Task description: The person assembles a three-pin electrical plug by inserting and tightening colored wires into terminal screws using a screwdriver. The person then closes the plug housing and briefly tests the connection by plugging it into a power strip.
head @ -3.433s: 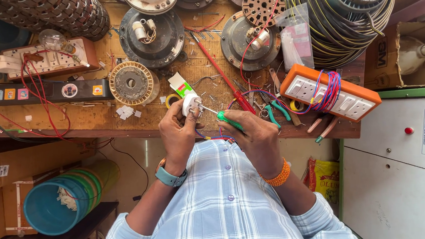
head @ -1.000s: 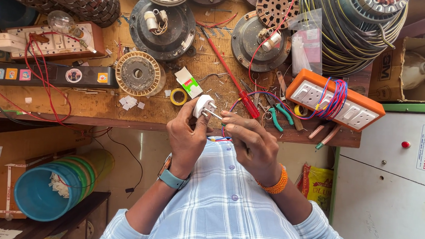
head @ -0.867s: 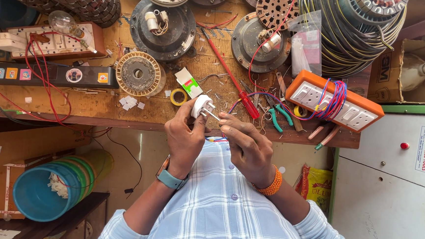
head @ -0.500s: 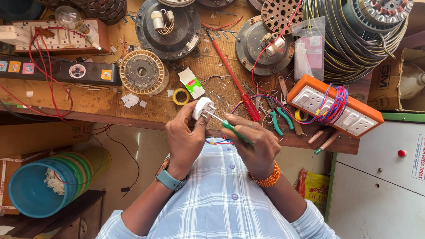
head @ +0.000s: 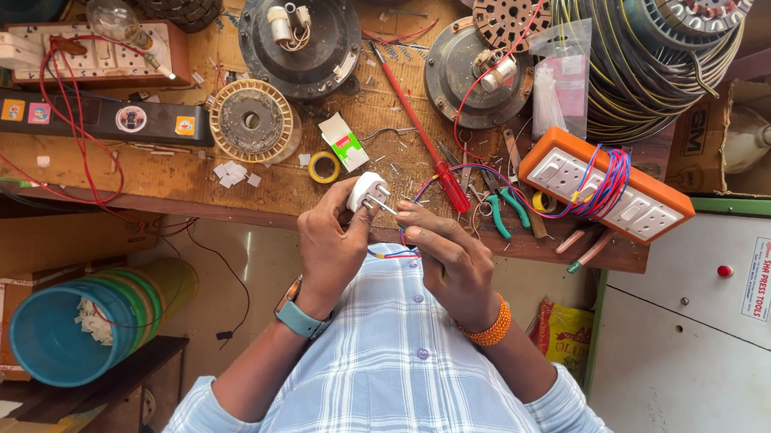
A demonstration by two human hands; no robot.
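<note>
Above the wooden surface (head: 226, 193) edge | left hand (head: 330, 244) grips white plug (head: 366, 191), pins toward right hand (head: 450, 256) | right hand pinches thin tool at the pins | step: likely wiring plug | next: steady, fine fingertip alignment.

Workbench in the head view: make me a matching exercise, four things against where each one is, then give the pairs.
Things:
1. white plug
2. red screwdriver
3. orange switch board
4. yellow tape roll

Places:
A. on the bench's right end, wound with red and blue wire
B. flat on the bench, just left of the plug
C. held in the left hand, the right hand touching it
D. lying slantwise on the bench, handle nearest the hands

Pairs: 1-C, 2-D, 3-A, 4-B
</note>
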